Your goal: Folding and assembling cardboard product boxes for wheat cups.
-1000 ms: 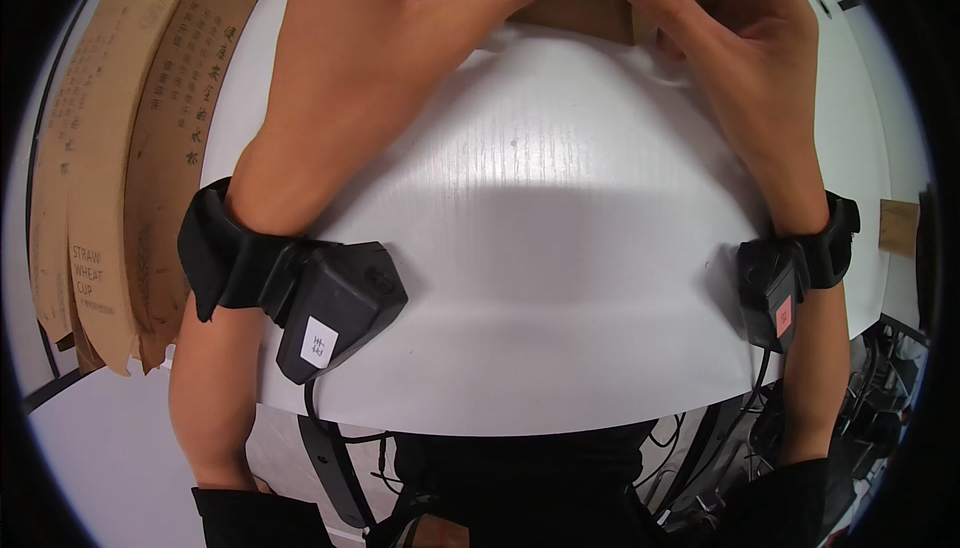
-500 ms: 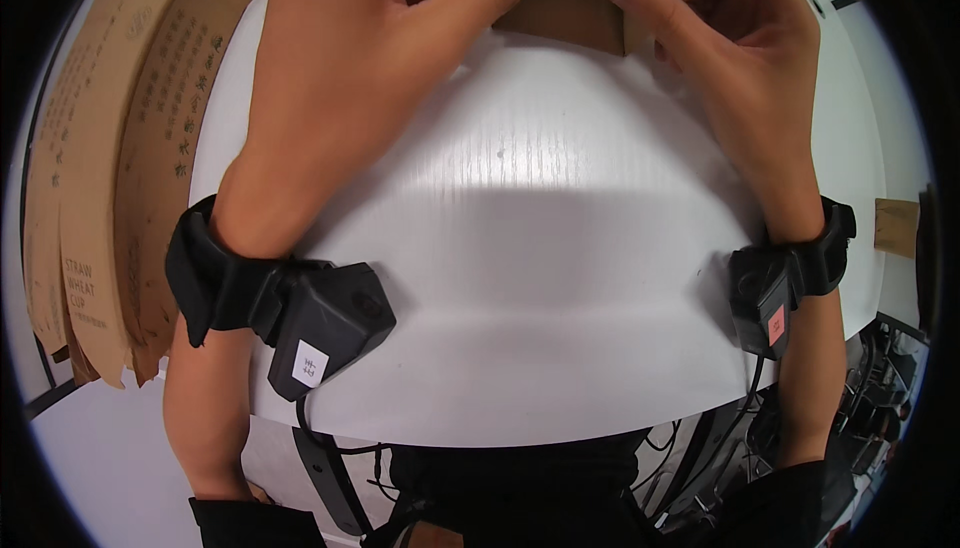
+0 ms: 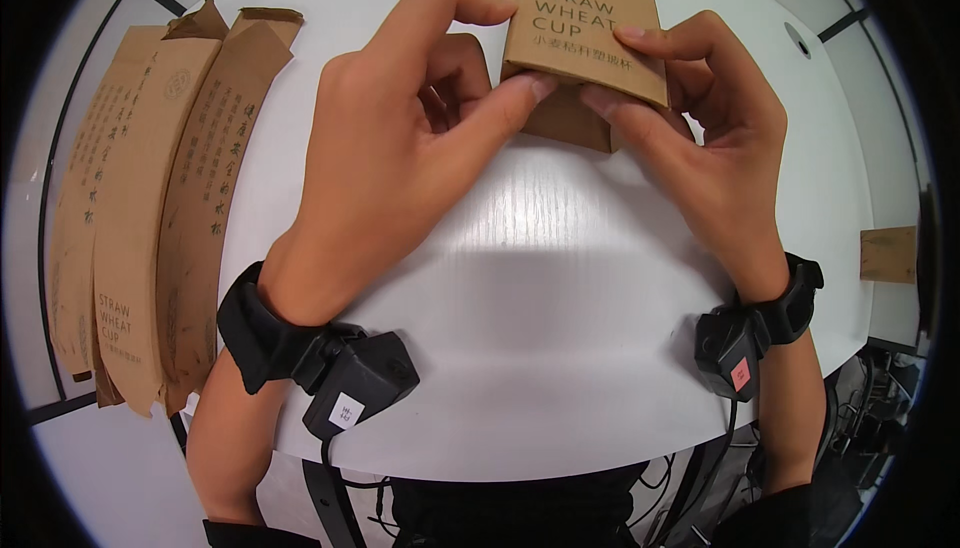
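A brown cardboard box (image 3: 590, 8) with dark print is at the far middle of the white table (image 3: 530, 328), its near end toward me and its far end cut off by the frame. My left hand (image 3: 400, 138) grips its left side, index fingertip on the side edge and thumb at the near edge. With my right hand (image 3: 700, 118) I hold the near right corner, index finger on the printed face and thumb at the near edge. Below that edge a brown cardboard panel (image 3: 570, 120) shows; whether it is a flap or the box's end, I cannot tell.
Several flattened brown cartons (image 3: 130, 238) with torn ends lie at the table's left. Another piece of brown cardboard (image 3: 887, 255) is at the right edge. Black devices with cables are strapped to my left wrist (image 3: 360, 378) and right wrist (image 3: 728, 353). A round hole (image 3: 797, 40) sits in the table at far right.
The view has shifted, so the box and both hands sit lower in the picture and the box's printed face shows. Both hands have stayed on the box's near end.
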